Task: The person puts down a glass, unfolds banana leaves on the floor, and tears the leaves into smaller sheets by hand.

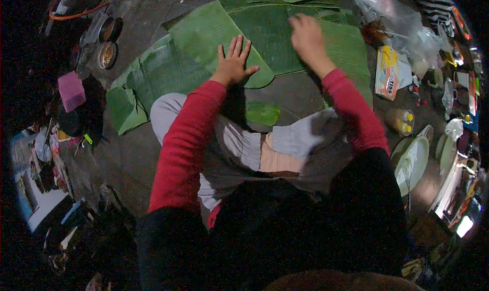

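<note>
Bowl (107,55) of brownish bits sits left of the green leaves (338,51) on the floor (127,153); yellow-capped bottles (402,121) and pale basin (415,163) right. Left hand (234,63) lies on them, fingers apart; right hand (308,36) curls, grip unclear.

Floor (122,161): showing dark grey
Green leaves (168,59): overlapping, spreading wide
Small leaf piece (263,113): lying apart
Tissue pack (387,72): resting to their right
</note>
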The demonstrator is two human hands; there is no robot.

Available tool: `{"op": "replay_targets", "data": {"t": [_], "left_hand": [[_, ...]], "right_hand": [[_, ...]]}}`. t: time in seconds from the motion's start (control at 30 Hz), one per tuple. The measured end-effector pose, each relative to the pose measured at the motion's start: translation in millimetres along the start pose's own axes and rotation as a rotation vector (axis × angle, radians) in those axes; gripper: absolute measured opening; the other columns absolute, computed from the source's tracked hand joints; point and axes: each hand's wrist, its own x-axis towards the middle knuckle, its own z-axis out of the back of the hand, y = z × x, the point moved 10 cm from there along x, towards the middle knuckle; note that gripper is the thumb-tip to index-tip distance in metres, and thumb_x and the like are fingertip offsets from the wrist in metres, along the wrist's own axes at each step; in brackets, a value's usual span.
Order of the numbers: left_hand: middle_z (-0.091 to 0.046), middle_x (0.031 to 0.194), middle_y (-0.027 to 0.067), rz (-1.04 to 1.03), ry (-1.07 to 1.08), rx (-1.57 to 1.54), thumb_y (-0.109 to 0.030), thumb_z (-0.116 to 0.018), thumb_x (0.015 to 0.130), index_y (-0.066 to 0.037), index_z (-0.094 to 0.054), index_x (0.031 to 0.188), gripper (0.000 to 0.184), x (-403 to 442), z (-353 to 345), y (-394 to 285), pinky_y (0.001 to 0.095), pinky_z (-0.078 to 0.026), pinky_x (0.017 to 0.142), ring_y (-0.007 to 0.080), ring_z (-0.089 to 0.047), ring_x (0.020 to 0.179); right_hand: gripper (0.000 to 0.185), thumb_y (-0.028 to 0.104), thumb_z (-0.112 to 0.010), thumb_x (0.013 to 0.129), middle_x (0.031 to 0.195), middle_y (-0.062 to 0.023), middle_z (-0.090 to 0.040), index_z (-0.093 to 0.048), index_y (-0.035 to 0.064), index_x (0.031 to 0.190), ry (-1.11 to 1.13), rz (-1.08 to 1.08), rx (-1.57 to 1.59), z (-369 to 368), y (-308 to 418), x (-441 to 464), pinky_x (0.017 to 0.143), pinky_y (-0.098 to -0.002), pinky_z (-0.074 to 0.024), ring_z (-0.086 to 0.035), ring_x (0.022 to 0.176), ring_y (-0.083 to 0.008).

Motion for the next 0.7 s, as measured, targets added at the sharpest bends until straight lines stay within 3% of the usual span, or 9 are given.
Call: {"op": "replay_targets", "data": {"t": [0.1, 0.2, 0.27, 0.33, 0.5, 0.57, 0.67, 0.7], "left_hand": [[-0.002, 0.147, 0.0112, -0.047, 0.067, 0.003, -0.065, -0.045, 0.075, -0.013, -0.011, 0.141, 0.09, -3, 3, 4, 0.0589, -0.009, 0.101, 0.0261, -0.004, 0.136], [-0.007, 0.146, 0.0141, -0.065, 0.15, -0.012, -0.057, -0.055, 0.072, -0.01, -0.013, 0.14, 0.093, -9, 18, -3, 0.0555, -0.016, 0.101, 0.0283, -0.01, 0.134], [-0.01, 0.145, 0.0169, -0.046, 0.188, -0.002, -0.052, -0.061, 0.071, -0.008, -0.014, 0.139, 0.094, -5, 24, 4, 0.0523, -0.021, 0.102, 0.0303, -0.015, 0.133], [-0.02, 0.14, 0.0246, 0.007, 0.185, -0.383, -0.035, -0.067, 0.071, -0.004, -0.014, 0.138, 0.091, 1, 19, 16, 0.0425, -0.028, 0.101, 0.0359, -0.026, 0.127], [-0.029, 0.133, 0.0294, 0.051, 0.111, -0.737, -0.018, -0.059, 0.075, 0.001, -0.011, 0.137, 0.081, 13, 30, 32, 0.0353, -0.03, 0.1, 0.0374, -0.034, 0.123], [-0.031, 0.132, 0.0292, 0.107, 0.126, -0.857, -0.015, -0.056, 0.076, 0.001, -0.01, 0.137, 0.078, 16, 27, 41, 0.0349, -0.03, 0.1, 0.0362, -0.034, 0.123], [-0.033, 0.131, 0.0279, 0.166, 0.093, -1.122, -0.013, -0.053, 0.077, 0.002, -0.009, 0.137, 0.077, 26, 21, 58, 0.0345, -0.031, 0.099, 0.0336, -0.036, 0.122], [-0.033, 0.131, 0.0271, 0.209, 0.085, -1.028, -0.012, -0.051, 0.077, 0.003, -0.008, 0.138, 0.076, 21, 47, 57, 0.0342, -0.031, 0.099, 0.0329, -0.037, 0.121]], "right_hand": [[0.024, 0.017, -0.059, 0.073, 0.1, -0.0138, -0.054, -0.056, 0.005, 0.093, 0.303, -0.006, 0.123, -39, 57, -15, 0.073, -0.0426, -0.0449, -0.051, 0.092, -0.0302], [0.027, 0.021, -0.061, 0.072, 0.098, -0.0149, -0.054, -0.055, 0.0035, 0.092, 0.227, -0.075, 0.222, -48, 79, -33, 0.072, -0.0436, -0.0454, -0.052, 0.091, -0.031], [0.029, 0.02, -0.064, 0.071, 0.091, -0.0136, -0.053, -0.053, 0.0044, 0.093, 0.315, -0.316, 0.409, -70, 75, -47, 0.07, -0.0397, -0.0458, -0.053, 0.088, -0.0302], [0.03, 0.02, -0.065, 0.069, 0.089, -0.0131, -0.054, -0.053, 0.0045, 0.092, 0.341, -0.328, 0.406, -69, 91, -50, 0.069, -0.0403, -0.0458, -0.054, 0.085, -0.0307], [0.029, 0.016, -0.067, 0.065, 0.082, -0.0117, -0.056, -0.053, 0.0052, 0.089, 0.431, -0.39, 0.471, -98, 104, -40, 0.066, -0.042, -0.0455, -0.055, 0.081, -0.0322], [0.03, 0.01, -0.064, 0.065, 0.08, -0.0119, -0.057, -0.052, 0.0059, 0.092, 0.363, -0.652, 0.715, -114, 93, -38, 0.067, -0.0417, -0.0455, -0.056, 0.081, -0.0327], [0.037, 0.007, -0.06, 0.07, 0.096, -0.0158, -0.055, -0.048, 0.0055, 0.104, 0.241, -0.755, 0.57, -91, 89, -10, 0.071, -0.0437, -0.0461, -0.056, 0.086, -0.0356], [0.037, 0.007, -0.057, 0.074, 0.103, -0.0183, -0.053, -0.046, 0.0047, 0.109, 0.179, -0.783, 0.478, -88, 86, -3, 0.072, -0.045, -0.0464, -0.057, 0.086, -0.0371]]}}
